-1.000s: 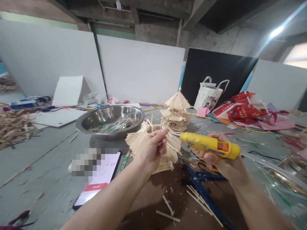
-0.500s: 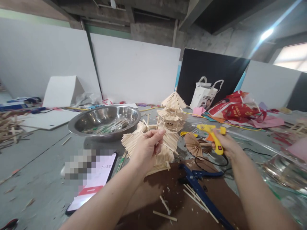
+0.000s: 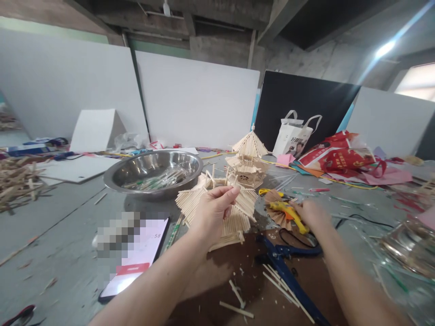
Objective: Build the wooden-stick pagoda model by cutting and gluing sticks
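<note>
My left hand (image 3: pixel 220 203) is closed in a pinch at the near side of a stick-built roof (image 3: pixel 192 206), with a small piece of stick showing at the fingertips. To the right, my right hand (image 3: pixel 311 213) is blurred beside the yellow glue gun (image 3: pixel 288 213), which lies low over a brown fan-shaped piece (image 3: pixel 274 219). Whether its fingers still grip the gun cannot be made out. Behind the roof stands a small stick pagoda (image 3: pixel 249 145). Blue cutters (image 3: pixel 288 276) and loose sticks (image 3: pixel 237 309) rest on a brown sheet (image 3: pixel 210 290).
A steel basin (image 3: pixel 117 185) holds wrapped sticks at the left, with a phone (image 3: pixel 139 253) nearer me. Cut sticks (image 3: pixel 16 181) are piled far left. A white bag (image 3: pixel 288 138) and a red bag (image 3: pixel 340 154) stand behind; a glass object (image 3: pixel 408 246) is at the right.
My right hand and the glue gun have moved down and left, and the gun has tilted nose-left onto the fan-shaped piece. My left hand keeps its pinch. The view has shifted slightly.
</note>
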`<state>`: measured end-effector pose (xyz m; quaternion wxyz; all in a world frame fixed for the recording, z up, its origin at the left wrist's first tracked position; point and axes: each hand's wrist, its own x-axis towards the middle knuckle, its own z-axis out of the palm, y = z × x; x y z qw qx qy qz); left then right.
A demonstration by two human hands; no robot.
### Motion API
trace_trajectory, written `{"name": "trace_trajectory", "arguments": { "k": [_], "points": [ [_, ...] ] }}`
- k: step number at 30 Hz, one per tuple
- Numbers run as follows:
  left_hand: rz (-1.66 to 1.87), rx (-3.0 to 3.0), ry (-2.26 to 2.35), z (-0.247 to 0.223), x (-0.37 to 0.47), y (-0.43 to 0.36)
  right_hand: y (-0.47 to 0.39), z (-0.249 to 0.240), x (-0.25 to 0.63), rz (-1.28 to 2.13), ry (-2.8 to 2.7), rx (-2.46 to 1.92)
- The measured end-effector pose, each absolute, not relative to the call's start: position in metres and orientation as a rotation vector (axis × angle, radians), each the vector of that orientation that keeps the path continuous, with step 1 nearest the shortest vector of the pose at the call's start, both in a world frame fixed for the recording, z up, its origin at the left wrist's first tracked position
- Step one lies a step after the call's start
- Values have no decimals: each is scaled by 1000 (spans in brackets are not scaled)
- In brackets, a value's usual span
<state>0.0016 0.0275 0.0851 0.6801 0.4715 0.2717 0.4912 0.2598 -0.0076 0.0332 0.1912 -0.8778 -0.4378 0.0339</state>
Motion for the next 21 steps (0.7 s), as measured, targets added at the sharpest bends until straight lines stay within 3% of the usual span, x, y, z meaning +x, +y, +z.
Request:
{"name": "trace_trajectory", "arguments": {
  "k": [3,6,9,21],
  "points": [
    [1109,1153,619,82,1,29,-8,61,237,70,-1350,-2274],
    [1097,1250,634,80,0,29,-8,95,196,453,-1492,-1653],
    [1101,1310,613,80,-2,31,-6,119,161,827,-1592,-1356],
    [1168,1365,572,77,-4,36,9,124,141,1134,-1589,-1113]
  ]
}}
